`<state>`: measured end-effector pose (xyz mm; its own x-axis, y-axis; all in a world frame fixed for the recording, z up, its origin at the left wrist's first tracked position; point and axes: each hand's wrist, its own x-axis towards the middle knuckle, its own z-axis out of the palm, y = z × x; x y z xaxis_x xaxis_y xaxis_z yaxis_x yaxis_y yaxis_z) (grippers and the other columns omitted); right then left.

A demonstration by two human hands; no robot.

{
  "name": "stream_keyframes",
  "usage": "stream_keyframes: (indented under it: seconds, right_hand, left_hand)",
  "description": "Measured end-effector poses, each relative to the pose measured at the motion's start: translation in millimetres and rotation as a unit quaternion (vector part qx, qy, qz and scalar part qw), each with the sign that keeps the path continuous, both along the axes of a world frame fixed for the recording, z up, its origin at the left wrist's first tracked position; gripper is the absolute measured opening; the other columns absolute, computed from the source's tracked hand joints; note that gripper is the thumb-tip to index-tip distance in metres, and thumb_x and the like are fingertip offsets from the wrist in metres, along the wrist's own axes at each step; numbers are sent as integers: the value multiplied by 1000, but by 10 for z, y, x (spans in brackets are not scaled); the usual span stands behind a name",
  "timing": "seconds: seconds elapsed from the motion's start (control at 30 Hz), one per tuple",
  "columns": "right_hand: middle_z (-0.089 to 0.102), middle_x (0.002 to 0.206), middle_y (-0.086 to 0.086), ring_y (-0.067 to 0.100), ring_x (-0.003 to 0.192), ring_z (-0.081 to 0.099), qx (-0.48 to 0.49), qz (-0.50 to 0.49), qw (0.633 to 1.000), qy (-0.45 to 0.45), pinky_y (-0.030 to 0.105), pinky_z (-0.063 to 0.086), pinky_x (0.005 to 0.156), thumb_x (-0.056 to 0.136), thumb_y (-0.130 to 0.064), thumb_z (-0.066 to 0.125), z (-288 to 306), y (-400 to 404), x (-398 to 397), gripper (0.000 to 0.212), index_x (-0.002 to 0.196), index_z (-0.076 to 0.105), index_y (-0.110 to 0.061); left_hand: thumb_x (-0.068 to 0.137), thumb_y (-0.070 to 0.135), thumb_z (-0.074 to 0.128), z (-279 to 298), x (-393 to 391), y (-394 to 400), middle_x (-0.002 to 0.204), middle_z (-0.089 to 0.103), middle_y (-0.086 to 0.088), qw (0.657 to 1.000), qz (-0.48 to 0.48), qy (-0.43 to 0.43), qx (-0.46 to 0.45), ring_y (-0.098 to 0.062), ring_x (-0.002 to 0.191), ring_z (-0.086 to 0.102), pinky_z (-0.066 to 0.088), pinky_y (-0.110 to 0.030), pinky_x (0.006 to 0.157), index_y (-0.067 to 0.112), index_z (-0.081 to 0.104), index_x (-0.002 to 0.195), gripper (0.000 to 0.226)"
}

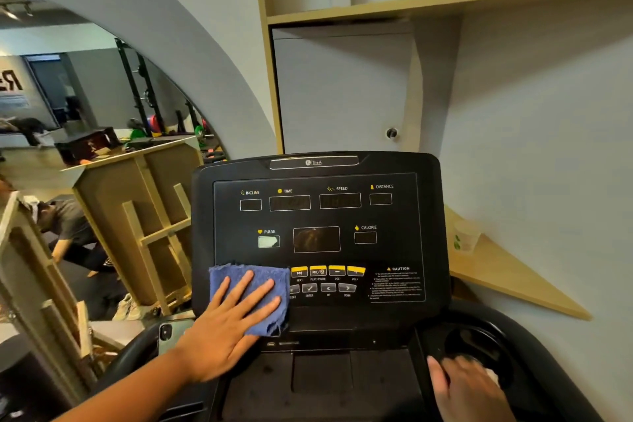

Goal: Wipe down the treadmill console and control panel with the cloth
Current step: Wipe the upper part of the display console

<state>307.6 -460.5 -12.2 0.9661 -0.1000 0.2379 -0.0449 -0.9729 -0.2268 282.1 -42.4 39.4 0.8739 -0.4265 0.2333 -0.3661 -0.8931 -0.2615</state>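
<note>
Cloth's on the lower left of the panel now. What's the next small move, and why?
Probably slide the left hand, pressing the blue cloth flat, rightward across the yellow buttons toward the caution label: the cloth covers only the panel's lower-left corner.

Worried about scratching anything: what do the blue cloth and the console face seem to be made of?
The blue cloth looks like soft terry or microfibre: fuzzy nap, frayed edges, matte. The console face looks like smooth black plastic, perhaps a printed overlay, semi-glossy: it reflects light faintly around the display windows. The left hand presses the cloth flat against it.
</note>
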Motion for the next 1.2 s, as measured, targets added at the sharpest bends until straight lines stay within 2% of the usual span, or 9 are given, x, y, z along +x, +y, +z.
stream_keyframes:
  seconds: [0.17, 0.3, 0.37, 0.57, 0.7, 0.8, 0.87, 1.03, 1.2]
  right_hand:
    - [75, 95, -8, 13, 98, 67, -17, 7, 1000, 12, 33, 45, 94, 92, -52, 42, -16, -8, -32, 40, 79, 74, -32]
    - [72, 76, 2, 25, 80, 70, -19, 34, 998, -39, 40, 55, 77, 89, -49, 34, -93, -52, -59, 52, 67, 73, -23]
    - [71, 76, 1, 25, 82, 69, -19, 35, 999, -33, 40, 53, 78, 92, -47, 39, -99, -70, -42, 47, 67, 72, -23]
    - [66, 86, -9, 11, 93, 62, 11, 64, 998, -15, 33, 48, 85, 96, -53, 32, -116, -160, -24, 44, 79, 66, -31]
    - [65, 82, -7, 10, 88, 62, 14, 64, 998, -10, 32, 47, 82, 95, -55, 26, -107, -164, -17, 50, 74, 65, -30]
    - [68, 81, -3, 17, 88, 64, -3, 56, 998, -11, 35, 49, 78, 92, -54, 25, -99, -154, -31, 53, 70, 65, -27]
    - [69, 90, -5, 13, 96, 62, 6, 53, 999, 1, 32, 47, 86, 95, -54, 26, -64, -147, -46, 50, 78, 66, -30]
    - [67, 94, -11, 2, 96, 58, 40, 81, 996, -21, 23, 46, 88, 98, -54, 26, -31, -158, -60, 47, 86, 67, -33]
    - [69, 90, -10, 4, 95, 60, 17, 75, 997, -27, 24, 48, 86, 98, -51, 29, -62, -156, -60, 47, 84, 69, -32]
  left_hand:
    - [109, 52, 24, 261, 426, -632, 171, -3, 9, 988, -137, 25, 71, -26, 157, -12, -9, -53, 123, 38, 6, 162, 58]
    - [109, 50, 30, 287, 848, -1362, 171, 10, 7, 962, -240, 21, 132, -24, 158, -9, 2, -56, 125, 36, 19, 161, 55]
    - [109, 48, 33, 530, 1110, -1605, 170, 16, 6, 954, -262, -9, 146, -23, 158, -4, 4, -54, 125, 35, 25, 160, 54]
    - [106, 47, 27, 1274, 1646, -1919, 170, 15, 0, 984, -70, -158, -37, -29, 158, 5, 4, -57, 125, 29, 26, 161, 57]
    - [104, 49, 30, 659, 1375, -2170, 170, 18, -2, 976, -186, -100, 46, -33, 157, 4, 5, -59, 124, 29, 34, 158, 58]
    - [106, 48, 27, 376, 1224, -2136, 170, 15, 2, 961, -254, -37, 105, -27, 158, -2, 4, -56, 125, 31, 26, 160, 56]
    - [106, 47, 32, 542, 1349, -2100, 170, 17, 3, 967, -230, -72, 84, -26, 158, 3, 3, -54, 125, 32, 27, 160, 56]
    - [107, 46, 30, 1207, 1686, -2099, 171, 12, 0, 975, 12, -193, -112, -30, 158, 1, 2, -56, 126, 27, 20, 162, 59]
    - [104, 48, 33, 664, 1424, -2296, 171, 7, -1, 986, -111, -124, -17, -32, 157, -3, 1, -57, 125, 27, 15, 163, 65]
